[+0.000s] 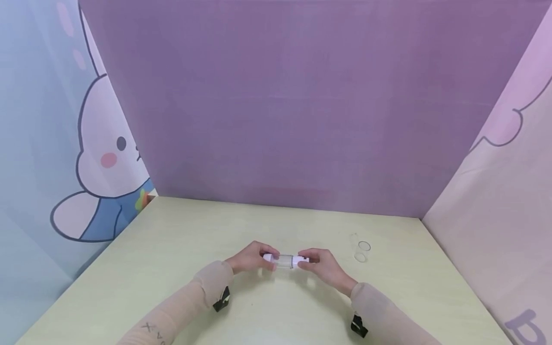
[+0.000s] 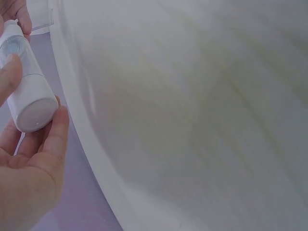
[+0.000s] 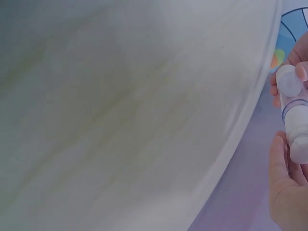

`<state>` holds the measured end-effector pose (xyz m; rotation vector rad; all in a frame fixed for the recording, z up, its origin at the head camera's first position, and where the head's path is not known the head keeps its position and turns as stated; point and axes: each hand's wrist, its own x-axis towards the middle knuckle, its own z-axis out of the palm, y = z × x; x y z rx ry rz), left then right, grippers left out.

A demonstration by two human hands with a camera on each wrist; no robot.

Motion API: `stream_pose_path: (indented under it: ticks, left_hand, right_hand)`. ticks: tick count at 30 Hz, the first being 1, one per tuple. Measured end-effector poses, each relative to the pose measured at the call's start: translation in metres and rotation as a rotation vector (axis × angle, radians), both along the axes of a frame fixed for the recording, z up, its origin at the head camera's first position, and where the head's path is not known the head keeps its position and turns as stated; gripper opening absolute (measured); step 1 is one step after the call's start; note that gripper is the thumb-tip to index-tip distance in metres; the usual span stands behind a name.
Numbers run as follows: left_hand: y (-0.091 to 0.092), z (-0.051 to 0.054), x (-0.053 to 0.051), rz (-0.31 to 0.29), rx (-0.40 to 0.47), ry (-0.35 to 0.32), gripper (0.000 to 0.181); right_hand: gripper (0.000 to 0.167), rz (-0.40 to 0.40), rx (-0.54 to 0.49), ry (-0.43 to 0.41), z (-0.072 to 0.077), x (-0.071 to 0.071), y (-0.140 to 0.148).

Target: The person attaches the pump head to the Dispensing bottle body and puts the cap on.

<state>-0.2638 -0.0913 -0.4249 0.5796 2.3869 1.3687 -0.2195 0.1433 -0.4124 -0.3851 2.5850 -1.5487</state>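
A small pump bottle (image 1: pixel 284 261) with a clear middle and white ends lies sideways between both hands, just over the table. At its white base (image 2: pixel 36 110), my left hand (image 1: pixel 253 256) grips with the thumb on one side and the fingers on the other. The right hand (image 1: pixel 322 264) pinches the white top end at the other side. In the right wrist view the same bottle (image 3: pixel 297 118) sits at the right edge, partly cut off, with the right hand's fingers under its near end.
A clear, see-through piece, perhaps a cap (image 1: pixel 360 257), lies on the table to the right of the hands, with a thin dark-rimmed ring (image 1: pixel 364 246) beside it. The pale table (image 1: pixel 194 225) meets a purple wall (image 1: pixel 293 120) at the back. Printed cloths hang at both sides.
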Motion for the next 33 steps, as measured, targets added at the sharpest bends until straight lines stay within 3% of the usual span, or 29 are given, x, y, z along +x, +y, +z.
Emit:
stream_pose_path:
  ticks: [33]
  left_hand:
    - [-0.0012,0.0064,0.0056,0.008,0.019,0.016,0.036]
  right_hand:
    - [0.037,0.028,-0.020,-0.025,0.0065,0.0045,-0.0001]
